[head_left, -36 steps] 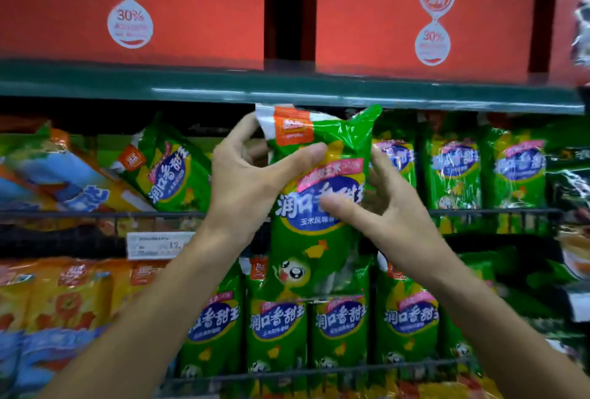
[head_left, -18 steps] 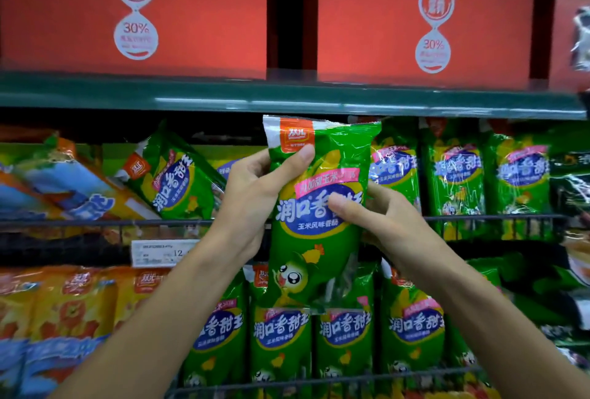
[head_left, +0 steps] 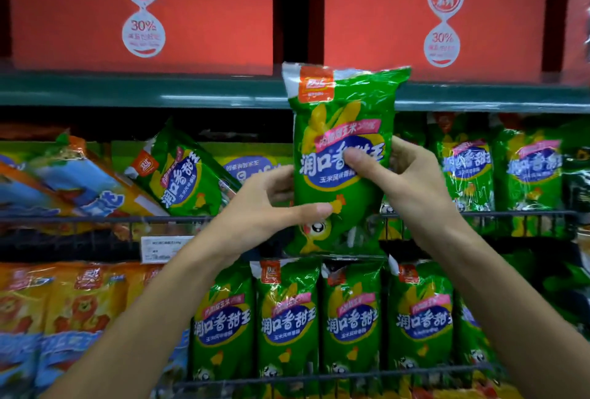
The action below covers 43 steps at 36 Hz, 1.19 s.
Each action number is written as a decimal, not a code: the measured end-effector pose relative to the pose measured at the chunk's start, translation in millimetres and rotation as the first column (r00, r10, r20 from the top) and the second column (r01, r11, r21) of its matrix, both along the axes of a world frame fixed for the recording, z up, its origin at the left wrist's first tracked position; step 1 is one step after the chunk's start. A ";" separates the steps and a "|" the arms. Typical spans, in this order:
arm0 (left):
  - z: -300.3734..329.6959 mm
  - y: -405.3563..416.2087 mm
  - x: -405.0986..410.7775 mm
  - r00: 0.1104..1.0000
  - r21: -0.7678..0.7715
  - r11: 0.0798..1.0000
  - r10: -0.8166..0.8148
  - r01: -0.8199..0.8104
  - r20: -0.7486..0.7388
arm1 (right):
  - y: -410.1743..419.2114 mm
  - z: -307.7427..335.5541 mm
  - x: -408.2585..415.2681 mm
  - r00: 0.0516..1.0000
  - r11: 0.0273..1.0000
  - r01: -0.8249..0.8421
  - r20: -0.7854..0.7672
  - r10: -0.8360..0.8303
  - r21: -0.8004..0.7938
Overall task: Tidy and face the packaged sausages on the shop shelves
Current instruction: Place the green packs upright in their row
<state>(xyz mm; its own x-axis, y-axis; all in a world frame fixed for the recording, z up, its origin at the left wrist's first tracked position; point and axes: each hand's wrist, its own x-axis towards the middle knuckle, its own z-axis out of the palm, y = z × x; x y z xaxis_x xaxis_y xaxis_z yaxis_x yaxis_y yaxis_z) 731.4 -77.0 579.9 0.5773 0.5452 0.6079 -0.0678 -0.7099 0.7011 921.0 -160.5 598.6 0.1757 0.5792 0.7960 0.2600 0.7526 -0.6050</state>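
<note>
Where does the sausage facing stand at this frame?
Done: the lower-shelf green packs stand upright, labels forward. In hand: both the left hand and right hand grip one green pack, upright. Left: a tilted green pack and an upside-down one behind it.

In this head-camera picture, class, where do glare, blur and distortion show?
Head view: glare streaks the held green packet gripped by the left hand and right hand; edge packets look blurred; the green shelf edge bows slightly.
</note>
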 end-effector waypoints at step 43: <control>-17.4 42.0 13.6 0.740 0.563 0.714 0.626 -0.417 -0.246 | 58.5 -60.8 37.2 0.654 0.789 0.586 0.469 -0.594 0.182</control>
<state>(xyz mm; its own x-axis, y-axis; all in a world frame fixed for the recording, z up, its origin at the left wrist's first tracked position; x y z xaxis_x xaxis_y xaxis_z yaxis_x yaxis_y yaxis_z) 745.0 -35.0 562.5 0.5207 0.5599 0.6445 0.6160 -0.7691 0.1704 958.2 -102.0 537.7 0.0735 0.4770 0.8758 0.9006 0.3454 -0.2637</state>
